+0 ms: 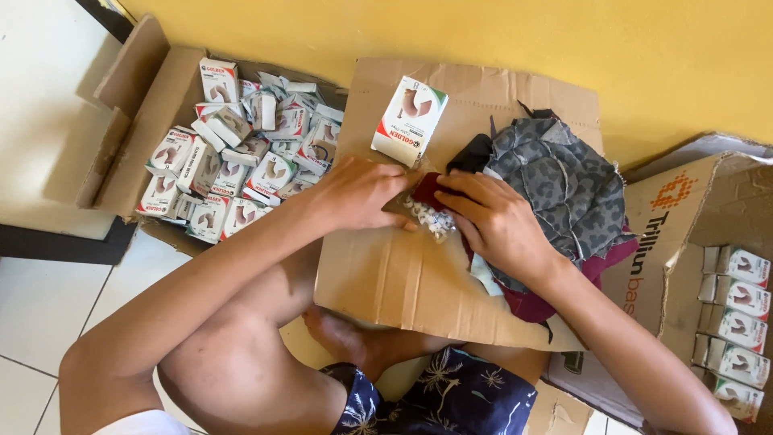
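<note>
Small packet [429, 216] mostly hidden under fingers [451, 187].

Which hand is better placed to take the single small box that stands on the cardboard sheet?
The left hand, probably. The small box stands just beyond its fingers, while the right hand lies farther to the side, by the grey cloth. Both hands touch the small packet of white pieces.

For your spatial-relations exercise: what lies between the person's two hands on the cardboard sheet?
In the head view, a small clear bag of white pieces lies between the left hand and right hand; both touch it, on the cardboard sheet.
</note>
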